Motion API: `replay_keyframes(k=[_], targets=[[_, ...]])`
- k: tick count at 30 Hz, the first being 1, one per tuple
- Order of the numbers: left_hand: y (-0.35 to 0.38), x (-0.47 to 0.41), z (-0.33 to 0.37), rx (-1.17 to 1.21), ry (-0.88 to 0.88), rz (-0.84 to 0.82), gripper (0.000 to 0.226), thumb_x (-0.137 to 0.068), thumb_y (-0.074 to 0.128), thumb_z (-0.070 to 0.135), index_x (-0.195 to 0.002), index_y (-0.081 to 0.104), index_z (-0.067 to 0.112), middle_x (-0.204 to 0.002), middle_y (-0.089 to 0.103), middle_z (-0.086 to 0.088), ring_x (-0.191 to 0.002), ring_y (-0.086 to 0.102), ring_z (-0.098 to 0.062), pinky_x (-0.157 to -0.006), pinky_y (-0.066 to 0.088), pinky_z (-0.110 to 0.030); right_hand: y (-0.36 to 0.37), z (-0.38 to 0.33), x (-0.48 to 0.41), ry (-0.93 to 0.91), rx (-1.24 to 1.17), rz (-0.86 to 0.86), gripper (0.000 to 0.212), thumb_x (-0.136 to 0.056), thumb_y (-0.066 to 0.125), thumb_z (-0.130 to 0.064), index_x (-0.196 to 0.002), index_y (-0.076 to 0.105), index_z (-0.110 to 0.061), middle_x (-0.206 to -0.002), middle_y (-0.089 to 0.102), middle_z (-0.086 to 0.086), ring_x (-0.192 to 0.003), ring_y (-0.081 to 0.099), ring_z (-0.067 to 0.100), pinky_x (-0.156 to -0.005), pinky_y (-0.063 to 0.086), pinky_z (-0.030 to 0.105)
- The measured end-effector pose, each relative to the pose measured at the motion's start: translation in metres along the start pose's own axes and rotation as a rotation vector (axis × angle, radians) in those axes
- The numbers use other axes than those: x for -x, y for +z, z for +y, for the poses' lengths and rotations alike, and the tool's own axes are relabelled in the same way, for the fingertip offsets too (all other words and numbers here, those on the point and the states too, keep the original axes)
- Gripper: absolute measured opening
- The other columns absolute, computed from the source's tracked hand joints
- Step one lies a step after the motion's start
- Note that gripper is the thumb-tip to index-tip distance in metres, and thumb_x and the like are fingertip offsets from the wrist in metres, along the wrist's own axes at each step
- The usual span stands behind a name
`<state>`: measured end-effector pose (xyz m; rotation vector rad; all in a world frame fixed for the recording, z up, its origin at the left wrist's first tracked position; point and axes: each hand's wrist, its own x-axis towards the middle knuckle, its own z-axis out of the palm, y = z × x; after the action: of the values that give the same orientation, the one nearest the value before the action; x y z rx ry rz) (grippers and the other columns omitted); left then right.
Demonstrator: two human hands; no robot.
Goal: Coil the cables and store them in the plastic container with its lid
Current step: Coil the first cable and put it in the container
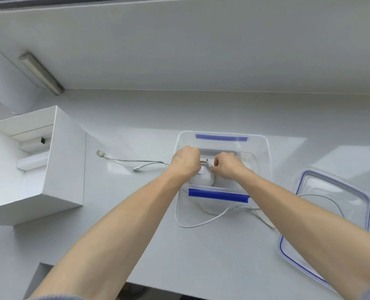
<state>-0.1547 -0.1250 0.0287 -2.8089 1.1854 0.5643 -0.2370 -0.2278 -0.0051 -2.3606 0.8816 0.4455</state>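
A clear plastic container [263,148] with blue clips stands on the white counter. Both hands are over its inside. My left hand [185,161] grips a coiled white cable [212,181], and my right hand [228,165] pinches that cable's connector end. A second white cable [201,224] lies loose on the counter in front of the container and runs under my right forearm. A third grey cable [125,161] lies to the left of the container. The clear lid [352,195] with a blue seal lies at the right.
An open white cardboard box [56,169] stands at the left. A metal handle [40,72] juts out at the back left. The counter's front edge runs along the bottom, with a dark gap below it.
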Motion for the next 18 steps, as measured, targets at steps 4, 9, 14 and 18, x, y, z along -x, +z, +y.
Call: replay_keyframes(k=[4,9,14,18], targets=[[-0.02,0.011,-0.009,0.011,0.011,0.125,0.026,-0.089,0.042,0.014,-0.103,0.062,0.009,-0.103,0.064,-0.014,-0.091,0.06,-0.035,-0.067,0.04,-0.032,-0.02,-0.013,0.017,-0.102,0.128,0.08,0.023,-0.091,0.048,-0.026,-0.1,0.064,-0.011,-0.098,0.065,0.009,-0.085,0.059,0.029,-0.067,0.047,0.032],[-0.039,0.038,-0.033,0.061,-0.003,0.242,0.027,-0.089,0.04,0.019,-0.099,0.063,0.009,-0.097,0.066,-0.014,-0.088,0.059,-0.036,-0.067,0.042,-0.033,-0.033,-0.041,0.045,-0.294,0.24,0.165,0.021,-0.09,0.046,-0.026,-0.093,0.061,-0.012,-0.095,0.065,0.008,-0.083,0.058,0.028,-0.063,0.044,0.032],[-0.042,0.076,-0.059,0.142,0.067,0.3,0.025,-0.088,0.04,0.021,-0.092,0.063,0.01,-0.09,0.067,-0.009,-0.084,0.058,-0.033,-0.068,0.047,-0.036,-0.03,-0.069,0.077,-0.427,0.323,0.22,0.027,-0.09,0.046,-0.031,-0.101,0.06,-0.011,-0.102,0.06,0.007,-0.092,0.055,0.029,-0.068,0.042,0.034],[-0.035,0.106,-0.079,0.181,0.118,0.338,0.024,-0.089,0.042,0.02,-0.095,0.064,0.012,-0.091,0.067,-0.006,-0.087,0.058,-0.031,-0.071,0.049,-0.039,-0.016,-0.085,0.106,-0.503,0.377,0.241,0.029,-0.09,0.045,-0.032,-0.101,0.06,-0.011,-0.102,0.06,0.007,-0.094,0.056,0.03,-0.068,0.041,0.034]])
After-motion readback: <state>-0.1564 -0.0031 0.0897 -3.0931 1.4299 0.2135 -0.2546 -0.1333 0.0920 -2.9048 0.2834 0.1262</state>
